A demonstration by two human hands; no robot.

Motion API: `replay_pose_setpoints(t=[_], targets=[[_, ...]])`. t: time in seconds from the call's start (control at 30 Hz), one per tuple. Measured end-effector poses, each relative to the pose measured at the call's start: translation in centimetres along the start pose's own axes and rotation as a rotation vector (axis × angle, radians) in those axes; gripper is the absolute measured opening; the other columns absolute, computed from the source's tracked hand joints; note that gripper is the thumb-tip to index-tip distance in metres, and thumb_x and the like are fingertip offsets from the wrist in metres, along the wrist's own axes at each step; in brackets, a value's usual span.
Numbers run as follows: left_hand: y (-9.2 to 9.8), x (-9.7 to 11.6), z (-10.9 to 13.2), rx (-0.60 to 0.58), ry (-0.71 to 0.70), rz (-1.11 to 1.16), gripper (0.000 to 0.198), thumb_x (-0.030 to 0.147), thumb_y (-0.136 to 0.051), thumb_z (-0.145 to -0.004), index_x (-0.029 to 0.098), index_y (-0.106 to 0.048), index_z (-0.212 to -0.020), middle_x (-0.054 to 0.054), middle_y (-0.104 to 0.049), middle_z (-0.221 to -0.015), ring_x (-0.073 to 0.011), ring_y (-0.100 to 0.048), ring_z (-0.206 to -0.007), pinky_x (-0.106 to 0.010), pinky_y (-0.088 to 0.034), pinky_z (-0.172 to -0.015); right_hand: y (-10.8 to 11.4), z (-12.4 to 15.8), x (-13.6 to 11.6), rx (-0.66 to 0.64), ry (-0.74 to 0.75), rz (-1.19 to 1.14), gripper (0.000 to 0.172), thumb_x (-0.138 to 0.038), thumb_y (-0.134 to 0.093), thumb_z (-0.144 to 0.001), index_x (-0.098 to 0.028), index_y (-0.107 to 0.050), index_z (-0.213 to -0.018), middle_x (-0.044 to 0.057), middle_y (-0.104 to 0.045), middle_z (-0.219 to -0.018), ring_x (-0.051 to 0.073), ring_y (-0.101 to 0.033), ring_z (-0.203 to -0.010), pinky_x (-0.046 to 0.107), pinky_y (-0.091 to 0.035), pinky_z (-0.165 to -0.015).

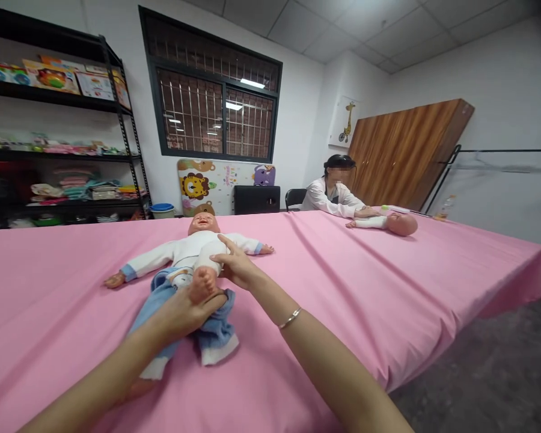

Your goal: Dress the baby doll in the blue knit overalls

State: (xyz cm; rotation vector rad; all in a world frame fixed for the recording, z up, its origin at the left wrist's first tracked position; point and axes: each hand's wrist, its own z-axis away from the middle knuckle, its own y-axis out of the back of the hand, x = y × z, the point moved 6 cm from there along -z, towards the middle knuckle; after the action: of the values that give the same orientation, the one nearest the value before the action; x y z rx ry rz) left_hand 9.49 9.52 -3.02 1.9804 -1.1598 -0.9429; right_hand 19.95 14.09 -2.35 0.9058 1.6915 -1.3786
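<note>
A baby doll in a white top with blue cuffs lies on its back on the pink-covered table, arms spread and head away from me. One leg in white is bent up, its bare foot towards me. My left hand is closed round this leg at the foot and ankle. Against the side of the same leg, my right hand grips higher up, thumb across it and index finger stretched out; the other fingers are partly hidden. Blue trousers with white cuffs lie bunched under my left hand, partly around the doll's other leg.
Pink cloth covers the wide table, its edge dropping off at right. Across the table a person in white has hands at another doll. A bottle stands at the far right. Shelves with toys and folded cloths stand at left.
</note>
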Motion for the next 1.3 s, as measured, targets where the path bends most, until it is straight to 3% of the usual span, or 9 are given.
replay_pose_setpoints(t=[0.1, 0.23, 0.43, 0.67, 0.8, 0.9, 1.03, 1.17, 1.3], targets=[[1.9, 1.5, 0.0, 0.142, -0.227, -0.088, 0.029, 0.005, -0.034, -0.084, 0.02, -0.058, -0.09, -0.003, -0.061, -0.08, -0.016, -0.056, -0.077, -0.028, -0.042, -0.074, 1.0, -1.4, 1.0, 0.137, 0.03, -0.062, 0.077, -0.012, -0.057, -0.063, -0.026, -0.029, -0.133, -0.005, -0.051, -0.075, 0.005, -0.046, -0.055, 0.017, -0.041, -0.051], [3.6, 1.8, 0.5, 0.317, -0.307, -0.131, 0.017, 0.015, -0.04, -0.085, 0.019, -0.055, -0.094, -0.001, -0.059, -0.069, -0.0146, -0.051, -0.059, -0.028, -0.037, -0.058, 2.2, -1.7, 1.7, 0.233, 0.056, -0.103, 0.075, -0.011, -0.055, -0.059, -0.024, -0.034, -0.129, -0.003, -0.052, -0.08, 0.006, -0.048, -0.06, 0.017, -0.041, -0.053], [4.1, 1.2, 0.7, 0.381, -0.162, -0.086, 0.029, 0.008, -0.043, -0.077, 0.025, -0.052, -0.099, 0.002, -0.057, -0.064, -0.0132, -0.05, -0.055, -0.027, -0.033, -0.056, 2.8, -0.8, 2.2, 0.209, 0.13, -0.002, 0.076, -0.015, -0.062, -0.052, -0.023, -0.042, -0.124, -0.003, -0.053, -0.082, 0.007, -0.049, -0.068, 0.016, -0.042, -0.056], [4.4, 0.5, 1.1, 0.439, -0.025, -0.065, 0.021, 0.02, -0.043, -0.077, 0.021, -0.05, -0.097, 0.0, -0.055, -0.064, -0.0162, -0.049, -0.056, -0.028, -0.033, -0.055, 2.2, -0.8, 3.4, 0.204, 0.168, 0.092, 0.078, -0.016, -0.062, -0.052, -0.023, -0.04, -0.126, 0.0, -0.055, -0.089, 0.009, -0.051, -0.072, 0.019, -0.044, -0.06], [4.2, 0.5, 1.0, 0.344, 0.08, -0.025, 0.015, 0.025, -0.047, -0.074, 0.021, -0.058, -0.083, 0.0, -0.054, -0.059, -0.0155, -0.048, -0.054, -0.028, -0.031, -0.054, 1.9, -0.2, 3.7, 0.241, 0.205, 0.152, 0.076, -0.016, -0.06, -0.054, -0.021, -0.039, -0.127, 0.002, -0.055, -0.097, 0.011, -0.052, -0.077, 0.02, -0.045, -0.065], [3.5, -1.0, 0.7, 0.238, 0.373, 0.195, 0.017, 0.028, -0.044, -0.071, 0.018, -0.053, -0.062, 0.0, -0.053, -0.056, -0.015, -0.047, -0.054, -0.027, -0.033, -0.054, 1.9, 0.1, 4.0, 0.267, 0.179, 0.167, 0.077, -0.019, -0.061, -0.055, -0.022, -0.037, -0.129, 0.003, -0.056, -0.096, 0.011, -0.054, -0.075, 0.022, -0.046, -0.065], [1.2, -2.9, 0.2, 0.002, 0.667, 0.589, 0.02, 0.026, -0.042, -0.072, 0.018, -0.06, -0.072, 0.001, -0.064, -0.073, -0.016, -0.056, -0.068, -0.025, -0.039, -0.062, 1.6, 0.1, 4.7, 0.195, 0.126, 0.159, 0.075, -0.023, -0.066, -0.058, -0.021, -0.039, -0.128, 0.004, -0.059, -0.095, 0.014, -0.057, -0.081, 0.027, -0.047, -0.076], [0.3, -4.0, -0.5, -0.091, 0.724, 0.437, 0.017, 0.026, -0.046, -0.071, 0.019, -0.06, -0.077, -0.001, -0.065, -0.079, -0.0183, -0.057, -0.073, -0.026, -0.039, -0.065, 1.4, -0.5, 5.8, 0.064, 0.06, 0.059, 0.059, -0.047, -0.062, -0.07, -0.019, -0.051, -0.12, 0.006, -0.059, -0.106, 0.016, -0.057, -0.097, 0.031, -0.042, -0.093], [-0.4, -5.2, -1.6, -0.086, 0.755, 0.23, 0.016, 0.03, -0.049, -0.072, 0.022, -0.057, -0.084, -0.004, -0.065, -0.081, -0.022, -0.059, -0.08, -0.029, -0.039, -0.069, 2.6, -1.3, 6.2, 0.057, 0.043, 0.024, 0.072, -0.069, -0.057, -0.065, -0.01, -0.06, -0.107, 0.016, -0.057, -0.111, 0.024, -0.054, -0.106, 0.035, -0.04, -0.098]])
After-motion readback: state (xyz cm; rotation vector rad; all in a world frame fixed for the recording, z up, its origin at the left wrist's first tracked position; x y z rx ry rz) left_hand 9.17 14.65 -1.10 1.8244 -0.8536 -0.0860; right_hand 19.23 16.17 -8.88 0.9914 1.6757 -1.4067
